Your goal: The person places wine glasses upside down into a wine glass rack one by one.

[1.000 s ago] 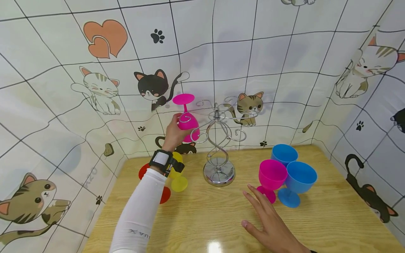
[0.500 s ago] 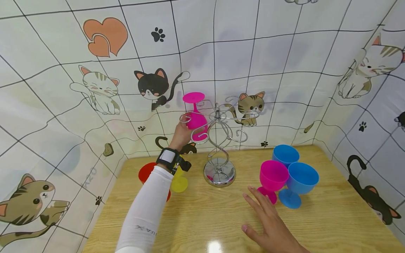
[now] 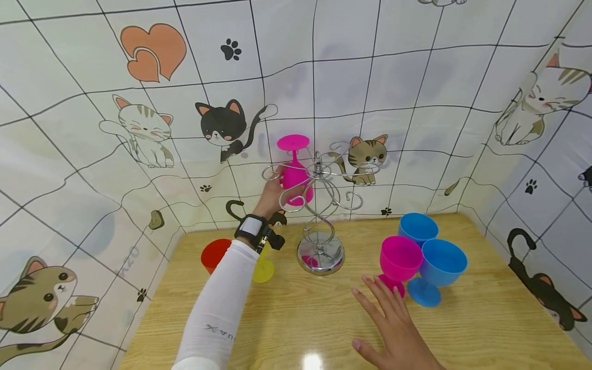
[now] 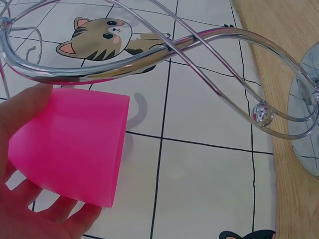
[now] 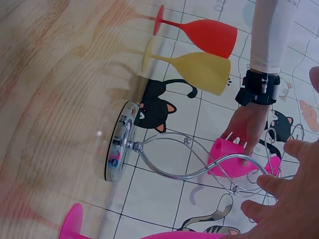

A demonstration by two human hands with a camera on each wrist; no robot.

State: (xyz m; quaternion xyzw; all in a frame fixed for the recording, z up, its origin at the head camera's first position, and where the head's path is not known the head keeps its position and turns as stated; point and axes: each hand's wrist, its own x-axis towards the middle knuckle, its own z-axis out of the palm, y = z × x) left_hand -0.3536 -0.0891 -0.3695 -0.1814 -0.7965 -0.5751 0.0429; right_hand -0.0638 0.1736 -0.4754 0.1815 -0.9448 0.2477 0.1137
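My left hand [image 3: 269,199] grips a pink plastic goblet [image 3: 296,177] by its bowl, foot up and mouth down. The goblet is at the left side of a silver wire stemware rack [image 3: 321,255], overlapped by its curled arms in the head view. In the left wrist view, the thumb lies along one side of the pink bowl [image 4: 72,144] and the fingers along the other, close beside the rack's twisted stem [image 4: 99,73]. Low over the table, my right hand [image 3: 393,329] has its fingers spread and holds nothing, fingertips near the foot of a second pink goblet [image 3: 400,258].
Two blue goblets [image 3: 445,262] stand upright behind and beside the second pink one at the right. A red goblet [image 3: 215,253] and a yellow goblet [image 5: 204,72] stand at the left, partly behind my left arm. Cat-print cloth covers the walls around the wooden table [image 3: 296,318].
My left hand has carried the upside-down pink goblet rightward, closer to the rack's centre post. More of the red goblet shows now. The right hand has barely shifted.
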